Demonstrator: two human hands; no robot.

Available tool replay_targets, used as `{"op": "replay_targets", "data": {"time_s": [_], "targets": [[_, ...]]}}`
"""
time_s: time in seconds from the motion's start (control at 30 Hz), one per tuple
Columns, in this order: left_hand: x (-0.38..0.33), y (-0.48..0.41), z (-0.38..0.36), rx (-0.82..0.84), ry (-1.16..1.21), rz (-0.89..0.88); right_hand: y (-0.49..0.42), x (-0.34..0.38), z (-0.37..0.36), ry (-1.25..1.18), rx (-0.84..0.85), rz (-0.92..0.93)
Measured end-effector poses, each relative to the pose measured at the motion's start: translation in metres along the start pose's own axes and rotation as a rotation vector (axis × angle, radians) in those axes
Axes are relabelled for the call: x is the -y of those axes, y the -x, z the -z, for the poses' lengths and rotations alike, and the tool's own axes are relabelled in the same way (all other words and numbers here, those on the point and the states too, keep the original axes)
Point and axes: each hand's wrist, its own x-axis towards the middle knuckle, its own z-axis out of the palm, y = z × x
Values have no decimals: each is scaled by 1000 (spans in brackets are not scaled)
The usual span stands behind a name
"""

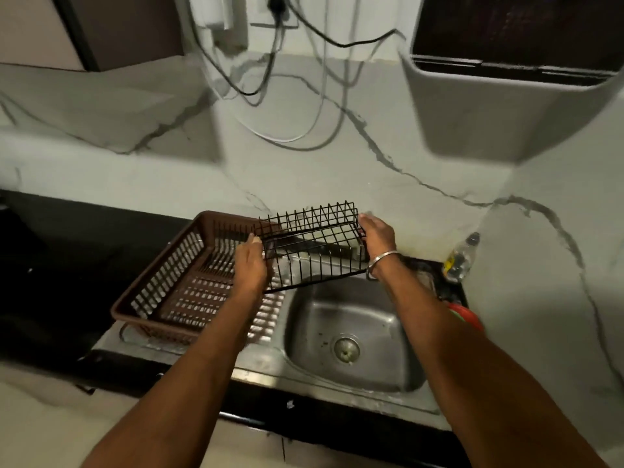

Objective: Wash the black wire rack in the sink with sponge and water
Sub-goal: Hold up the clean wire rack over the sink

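The black wire rack [312, 246] hangs in the air above the back of the steel sink [351, 336], slightly tilted. My left hand [250, 265] grips its left end and my right hand [378, 238] grips its right end, a metal bangle on that wrist. The sink basin below looks dry, with its drain in the middle. I see no sponge, and the tap is hidden behind the rack.
A brown plastic dish basket [175, 282] stands on the drainboard left of the sink. A small bottle [461, 258] and something red [467, 317] sit at the sink's right. Loose cables [270, 96] hang down the marble wall behind. Dark countertop stretches to the left.
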Motion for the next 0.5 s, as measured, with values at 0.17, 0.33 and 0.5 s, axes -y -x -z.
{"op": "replay_targets", "data": {"time_s": [0.17,0.33,0.5], "targets": [[3,-28,66,-101,-22,26,-20,8,-95,27,133,14],[31,-59,129,-137,58,98,-33,4,-192,73,244,-6],[98,-112,182,-202,51,154,-45,-7,-274,148,333,-13]]}}
